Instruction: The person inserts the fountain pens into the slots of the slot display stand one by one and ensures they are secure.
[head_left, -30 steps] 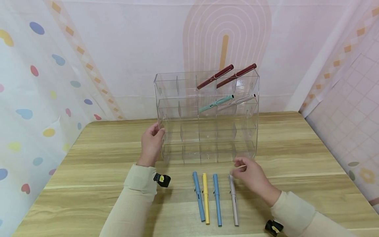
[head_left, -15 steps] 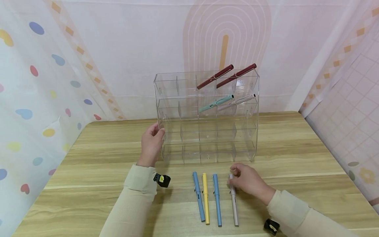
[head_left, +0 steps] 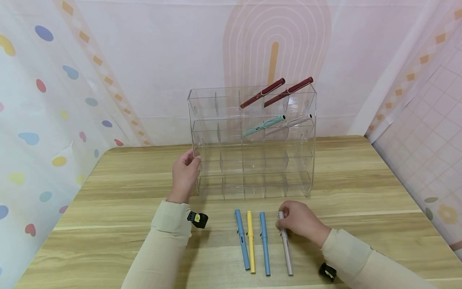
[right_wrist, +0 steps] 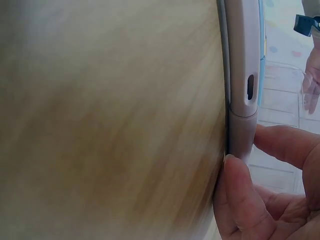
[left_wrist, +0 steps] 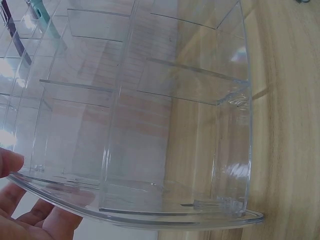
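Slim pale-lilac pen (head_left: 286, 249) pinched by right hand (head_left: 302, 220) on pale wooden table (head_left: 361, 200), at five o'clock from clear acrylic rack (head_left: 254, 181). Rack gripped along nine-o'clock edge by left hand (head_left: 185, 174). Slim blue pen (head_left: 265, 245) laid at lilac pen's nine o'clock.

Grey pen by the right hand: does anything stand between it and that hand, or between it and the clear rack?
Nothing visible does: the right hand pinches the grey pen, and only tabletop shows between its far end and the clear rack.
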The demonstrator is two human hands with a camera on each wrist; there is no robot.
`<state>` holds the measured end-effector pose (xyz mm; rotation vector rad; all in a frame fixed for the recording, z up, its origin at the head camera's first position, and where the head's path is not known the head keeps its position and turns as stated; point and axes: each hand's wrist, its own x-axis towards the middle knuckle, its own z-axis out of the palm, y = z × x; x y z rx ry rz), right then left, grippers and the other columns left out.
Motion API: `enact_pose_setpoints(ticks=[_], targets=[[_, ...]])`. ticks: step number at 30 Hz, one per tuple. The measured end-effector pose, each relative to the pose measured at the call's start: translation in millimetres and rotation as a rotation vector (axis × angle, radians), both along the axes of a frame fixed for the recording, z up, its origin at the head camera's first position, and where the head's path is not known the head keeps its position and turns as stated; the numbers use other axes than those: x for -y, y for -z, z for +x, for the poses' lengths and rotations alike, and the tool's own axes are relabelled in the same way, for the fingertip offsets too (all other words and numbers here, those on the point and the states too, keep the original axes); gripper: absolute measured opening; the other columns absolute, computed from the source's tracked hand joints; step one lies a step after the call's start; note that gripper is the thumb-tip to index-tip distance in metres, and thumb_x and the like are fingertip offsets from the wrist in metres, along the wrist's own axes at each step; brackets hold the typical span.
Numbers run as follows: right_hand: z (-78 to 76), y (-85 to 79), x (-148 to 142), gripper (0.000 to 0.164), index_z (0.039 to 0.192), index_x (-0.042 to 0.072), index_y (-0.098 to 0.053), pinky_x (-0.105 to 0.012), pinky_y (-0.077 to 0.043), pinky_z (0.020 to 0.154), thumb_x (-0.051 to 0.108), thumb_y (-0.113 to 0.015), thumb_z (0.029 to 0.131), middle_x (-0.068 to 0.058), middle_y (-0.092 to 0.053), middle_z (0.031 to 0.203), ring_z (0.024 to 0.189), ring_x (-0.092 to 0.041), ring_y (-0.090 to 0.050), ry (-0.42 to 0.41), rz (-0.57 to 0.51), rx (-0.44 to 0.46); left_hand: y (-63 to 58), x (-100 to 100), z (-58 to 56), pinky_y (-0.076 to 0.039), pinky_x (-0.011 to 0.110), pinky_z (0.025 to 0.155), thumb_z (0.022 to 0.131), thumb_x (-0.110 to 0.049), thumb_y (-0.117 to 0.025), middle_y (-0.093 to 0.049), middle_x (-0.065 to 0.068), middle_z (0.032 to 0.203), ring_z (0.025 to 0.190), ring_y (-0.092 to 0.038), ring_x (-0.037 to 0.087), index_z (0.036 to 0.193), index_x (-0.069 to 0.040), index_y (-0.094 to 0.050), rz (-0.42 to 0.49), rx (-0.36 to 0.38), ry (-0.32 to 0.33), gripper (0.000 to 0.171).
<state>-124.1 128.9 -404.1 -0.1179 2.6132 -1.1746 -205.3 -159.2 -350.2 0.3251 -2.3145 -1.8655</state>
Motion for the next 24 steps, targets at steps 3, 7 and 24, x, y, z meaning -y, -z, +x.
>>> enact_pose_setpoints(ticks=[3, 7, 24], targets=[[-0.1, -1.3, 0, 0.015, 0.085, 0.001, -0.064, -0.025, -0.040, 0.051, 0.000, -0.074, 0.074, -0.003, -0.052, 0.066, 0.055, -0.012, -0.047, -0.013, 0.021, -0.012, -0.6, 0, 0.1, -0.040, 0.016, 0.062, 0.099, -0.014, -0.049, -0.056, 0.011, 0.121, 0.086, -0.046, 0.012, 0.138, -0.008, -0.052, 0.010, -0.002, -0.005, 0.040], [-0.7, -2.6, 0, 0.013, 0.081, 0.003, -0.062, -0.025, -0.040, 0.050, -0.001, -0.071, 0.072, -0.002, -0.051, 0.064, 0.053, -0.012, -0.046, -0.023, 0.036, -0.019, -1.4, -1, 0.0, -0.039, 0.014, 0.061, 0.099, -0.014, -0.049, -0.056, 0.010, 0.119, 0.082, -0.045, 0.010, 0.138, -0.008, -0.052, 0.017, -0.003, -0.004, 0.040], [-8.8, -15.2, -8, 0.019, 0.097, -0.004, -0.062, -0.032, -0.054, 0.055, 0.000, -0.065, 0.079, -0.009, -0.057, 0.080, 0.063, -0.018, -0.056, 0.064, -0.158, 0.083, -0.5, -1, -1.0, -0.039, 0.015, 0.060, 0.099, -0.012, -0.049, -0.056, 0.011, 0.120, 0.084, -0.045, 0.011, 0.138, -0.006, -0.052, 0.010, -0.016, -0.002, 0.040]])
